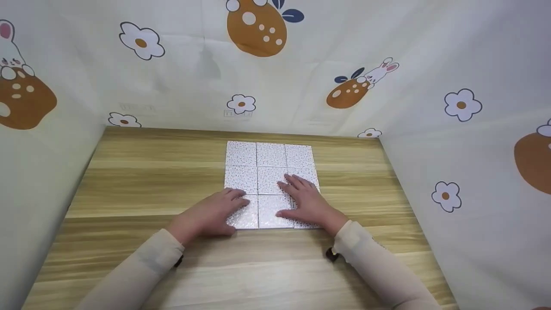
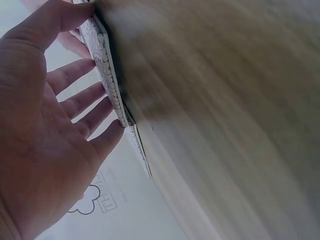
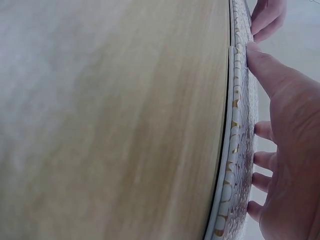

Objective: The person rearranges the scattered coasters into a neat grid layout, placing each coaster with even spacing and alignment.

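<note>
Square white speckled tiles [image 1: 242, 153] lie edge to edge in a three-by-three block. My left hand [image 1: 211, 213] is at the near left tile [image 1: 246, 217], with its fingertips on the surface and its thumb by the near corner. In the left wrist view, that hand's spread fingers [image 2: 82, 100] reach along the thin tile edge [image 2: 111, 75]. My right hand [image 1: 311, 202] lies with spread fingers over the right column, hiding part of it. Its thumb [image 3: 270, 70] and fingertips touch the textured top in the right wrist view.
The tiles lie on a wood-grain table [image 1: 150, 172]. A pale cloth [image 1: 185, 86] printed with flowers, rabbits and orange shapes rises behind it and on both sides. Each forearm is in a light sleeve [image 1: 142, 267], with a small dark object [image 1: 331, 254] by the right wrist.
</note>
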A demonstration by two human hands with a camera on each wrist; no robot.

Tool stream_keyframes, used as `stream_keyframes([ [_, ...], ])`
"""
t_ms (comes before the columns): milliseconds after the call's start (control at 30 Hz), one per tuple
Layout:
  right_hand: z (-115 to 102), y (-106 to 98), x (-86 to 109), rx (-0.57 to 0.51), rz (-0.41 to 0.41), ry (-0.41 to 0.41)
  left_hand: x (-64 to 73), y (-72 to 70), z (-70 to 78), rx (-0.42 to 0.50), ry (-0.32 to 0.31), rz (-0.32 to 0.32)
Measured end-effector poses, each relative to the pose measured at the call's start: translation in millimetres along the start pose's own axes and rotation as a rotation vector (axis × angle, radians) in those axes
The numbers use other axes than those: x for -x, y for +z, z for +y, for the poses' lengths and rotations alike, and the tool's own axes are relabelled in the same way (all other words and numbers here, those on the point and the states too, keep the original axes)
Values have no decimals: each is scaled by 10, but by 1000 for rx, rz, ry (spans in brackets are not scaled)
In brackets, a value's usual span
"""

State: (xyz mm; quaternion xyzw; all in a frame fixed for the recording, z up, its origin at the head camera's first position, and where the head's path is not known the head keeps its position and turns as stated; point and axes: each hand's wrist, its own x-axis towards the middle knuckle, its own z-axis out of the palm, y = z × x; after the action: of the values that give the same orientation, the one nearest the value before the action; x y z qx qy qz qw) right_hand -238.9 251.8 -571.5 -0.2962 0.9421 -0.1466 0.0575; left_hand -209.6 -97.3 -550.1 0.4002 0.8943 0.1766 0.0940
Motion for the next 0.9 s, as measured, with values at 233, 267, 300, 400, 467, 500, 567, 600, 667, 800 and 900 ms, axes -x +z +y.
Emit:
stream_keyframes([
  [233,17,10,-13,9,3,-11,6,3,12,6,-1,7],
  [267,17,9,-13,10,3,-12,6,4,11,6,0,8],
  [300,16,7,-12,12,2,-13,7,5,10,7,-1,8],
  [400,14,2,-12,24,1,-14,10,9,-3,15,4,12],
  [467,14,-3,-9,25,-2,-13,6,8,-14,19,6,15],
  [500,15,-7,-8,23,-5,-10,2,6,-19,19,8,21],
  [567,16,-15,-8,7,-11,-4,-4,-5,-34,26,4,32],
  [600,20,-23,-5,-7,-11,0,-8,-15,-41,30,1,40],
  [667,25,-50,5,-45,-1,8,-11,-46,-55,47,-19,59],
  [800,84,-161,45,-122,48,16,30,-135,-141,91,-81,137],
  [900,201,-296,114,-139,80,37,134,-220,-285,116,-155,224],
])
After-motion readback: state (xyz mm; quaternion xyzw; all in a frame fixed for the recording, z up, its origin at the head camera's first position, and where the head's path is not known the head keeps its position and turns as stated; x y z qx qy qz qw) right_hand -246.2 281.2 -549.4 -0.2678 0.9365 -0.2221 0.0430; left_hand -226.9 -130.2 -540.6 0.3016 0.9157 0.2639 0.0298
